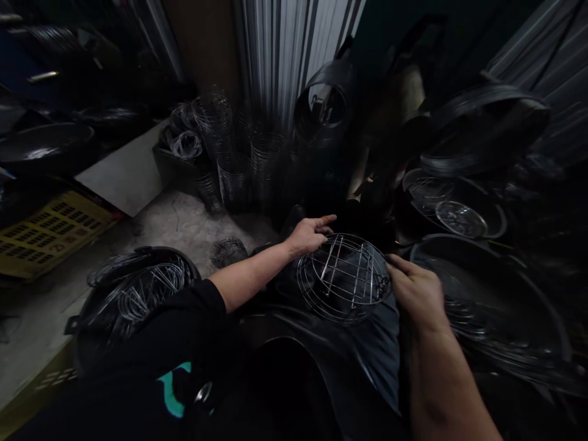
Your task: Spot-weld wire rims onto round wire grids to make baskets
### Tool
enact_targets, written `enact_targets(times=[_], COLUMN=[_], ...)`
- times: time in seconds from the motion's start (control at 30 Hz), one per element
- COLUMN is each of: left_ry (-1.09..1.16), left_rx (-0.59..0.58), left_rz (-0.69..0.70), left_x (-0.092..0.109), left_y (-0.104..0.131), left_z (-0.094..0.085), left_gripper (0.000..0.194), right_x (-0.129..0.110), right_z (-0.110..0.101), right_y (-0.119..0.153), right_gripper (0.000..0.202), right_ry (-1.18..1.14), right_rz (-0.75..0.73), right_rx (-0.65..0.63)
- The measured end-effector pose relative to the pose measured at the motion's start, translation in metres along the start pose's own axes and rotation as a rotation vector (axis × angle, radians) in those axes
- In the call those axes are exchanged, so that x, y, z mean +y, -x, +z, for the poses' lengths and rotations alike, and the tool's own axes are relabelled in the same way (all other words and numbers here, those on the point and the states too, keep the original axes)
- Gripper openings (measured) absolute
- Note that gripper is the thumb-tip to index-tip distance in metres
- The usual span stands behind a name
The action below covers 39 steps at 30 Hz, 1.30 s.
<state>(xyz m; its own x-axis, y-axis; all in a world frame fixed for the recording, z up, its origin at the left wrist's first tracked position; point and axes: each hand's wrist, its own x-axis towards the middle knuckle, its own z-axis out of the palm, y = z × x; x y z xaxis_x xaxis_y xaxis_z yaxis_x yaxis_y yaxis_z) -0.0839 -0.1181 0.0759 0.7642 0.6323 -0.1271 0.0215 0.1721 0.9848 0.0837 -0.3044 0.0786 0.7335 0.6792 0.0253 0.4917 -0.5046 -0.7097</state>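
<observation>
A round wire rack point(346, 269), made of thin metal rings crossed by straight bars, is held above my lap. My left hand point(309, 236) grips its far left rim, with the index finger stretched out and something orange around that finger. On the opposite side, my right hand point(417, 293) is closed on the rim, thumb on top. The undersides of both grips are hidden. More wire rings seem to lie beneath the top one, but I cannot tell how many. Dark fabric point(379, 343) covers my legs below the rack.
A black tub point(87, 334) of bent wires stands at left, near a yellow crate point(55, 236). Stacked wire rings point(266, 156) stand ahead. On the right, a large dark basin point(496, 275) holds wire rings, with a smaller basin point(498, 214) behind. A coil point(487, 122) rises farther back.
</observation>
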Motion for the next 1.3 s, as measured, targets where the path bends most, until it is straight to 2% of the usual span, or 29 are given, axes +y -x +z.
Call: enact_targets(times=[0.17, 0.37, 0.47, 0.63, 0.8, 0.93, 1.03, 1.2, 1.3], left_ry=[-0.034, 0.135, 0.265, 0.261, 0.248, 0.258, 0.261, 0.29, 0.335], left_rx=[0.043, 0.074, 0.099, 0.112, 0.086, 0.037, 0.035, 0.096, 0.073], left_rz=[0.029, -0.027, -0.093, -0.038, -0.068, -0.095, -0.1, -0.076, -0.114], left_x=[-0.002, -0.006, -0.012, -0.025, -0.033, -0.032, -0.026, -0.016, -0.016], left_y=[0.008, 0.015, 0.016, 0.017, 0.018, 0.021, 0.022, 0.025, 0.028], left_z=[-0.003, -0.006, -0.009, -0.011, -0.01, -0.012, -0.013, -0.015, -0.019], left_gripper=[0.068, 0.061, 0.06, 0.055, 0.058, 0.06, 0.059, 0.059, 0.055], right_x=[-0.006, -0.008, -0.001, 0.011, 0.02, 0.024, 0.02, 0.002, -0.007], right_z=[-0.004, 0.001, 0.011, 0.028, 0.036, 0.038, 0.035, 0.024, 0.024], right_y=[0.001, 0.017, 0.028, 0.047, 0.053, 0.051, 0.051, 0.051, 0.049], right_gripper=[0.044, 0.07, 0.076, 0.078, 0.072, 0.07, 0.074, 0.077, 0.082], right_ry=[0.106, 0.279, 0.211, 0.002, -0.045, -0.024, -0.017, 0.11, 0.118], right_rz=[0.042, -0.039, -0.031, -0.024, -0.058, -0.09, -0.086, -0.095, -0.096], right_rx=[-0.063, -0.132, -0.106, -0.038, 0.026, 0.029, 0.027, 0.092, 0.082])
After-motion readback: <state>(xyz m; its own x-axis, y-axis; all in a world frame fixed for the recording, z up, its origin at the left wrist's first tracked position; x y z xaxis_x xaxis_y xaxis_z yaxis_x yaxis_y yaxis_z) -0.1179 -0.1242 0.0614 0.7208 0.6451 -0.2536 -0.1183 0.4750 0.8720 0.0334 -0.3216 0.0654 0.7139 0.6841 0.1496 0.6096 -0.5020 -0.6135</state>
